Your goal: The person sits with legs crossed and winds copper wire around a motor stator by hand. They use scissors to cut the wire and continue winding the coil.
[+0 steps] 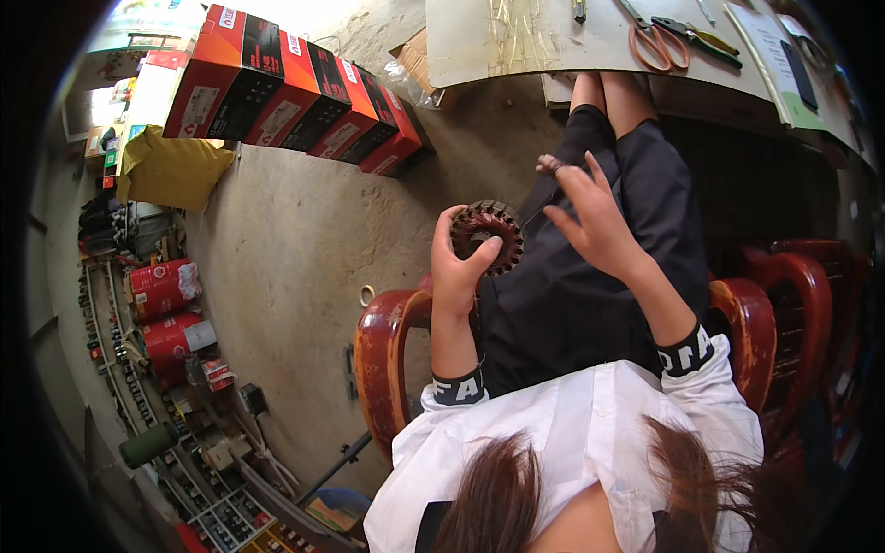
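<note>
My left hand (462,266) grips a round, slotted motor stator core (508,242) wound with reddish-brown wire, the thumb pressed over its middle. A thin dark strand runs from the core's right side towards my right hand (584,207). That hand is raised over my lap, to the right of the core, with its fingers spread and some dark wrapping or strand about one fingertip. Whether the fingers pinch the strand is hard to tell. Both hands are above the dark cloth on my lap.
Ahead, a pale table bears orange-handled scissors (658,48), pliers (698,41), a cutter knife (579,10) and a phone (799,75) on papers. Red and black boxes (276,97) stand at the front left. Wooden chair arms (390,359) flank me. A tape roll (367,296) lies on the floor.
</note>
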`<state>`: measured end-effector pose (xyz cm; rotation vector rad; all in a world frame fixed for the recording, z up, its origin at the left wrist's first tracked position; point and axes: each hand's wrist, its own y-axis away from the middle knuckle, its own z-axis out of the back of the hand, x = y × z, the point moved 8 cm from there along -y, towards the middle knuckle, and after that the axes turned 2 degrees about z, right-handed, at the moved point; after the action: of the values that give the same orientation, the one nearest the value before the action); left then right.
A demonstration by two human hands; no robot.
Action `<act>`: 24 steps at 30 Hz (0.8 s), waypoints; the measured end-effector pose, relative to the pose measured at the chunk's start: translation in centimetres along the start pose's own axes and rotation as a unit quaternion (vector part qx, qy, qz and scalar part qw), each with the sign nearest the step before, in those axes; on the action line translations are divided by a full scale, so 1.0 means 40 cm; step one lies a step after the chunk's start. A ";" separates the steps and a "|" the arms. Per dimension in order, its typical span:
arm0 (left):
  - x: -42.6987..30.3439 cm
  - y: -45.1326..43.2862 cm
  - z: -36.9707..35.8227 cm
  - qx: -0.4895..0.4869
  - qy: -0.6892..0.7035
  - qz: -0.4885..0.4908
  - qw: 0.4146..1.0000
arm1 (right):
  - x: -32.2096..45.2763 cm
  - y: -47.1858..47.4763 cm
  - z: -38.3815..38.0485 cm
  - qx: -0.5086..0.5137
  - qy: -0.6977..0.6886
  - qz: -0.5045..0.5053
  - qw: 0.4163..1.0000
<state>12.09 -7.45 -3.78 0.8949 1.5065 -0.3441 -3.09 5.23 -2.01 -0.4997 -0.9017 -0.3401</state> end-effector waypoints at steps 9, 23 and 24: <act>-0.021 0.004 0.014 -0.026 -0.122 -0.008 0.992 | 0.008 0.051 -0.074 0.107 0.100 0.087 0.985; 0.034 -0.038 0.036 -0.087 -0.078 0.010 0.993 | 0.130 0.042 0.003 0.096 -0.117 0.055 0.987; 0.033 -0.040 0.039 -0.091 -0.049 0.007 0.995 | 0.138 0.063 -0.024 0.125 -0.141 0.038 0.981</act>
<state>12.19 -9.13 -5.75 0.7353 1.4161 -0.2326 1.96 6.42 1.27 -0.3532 -1.1789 -0.0828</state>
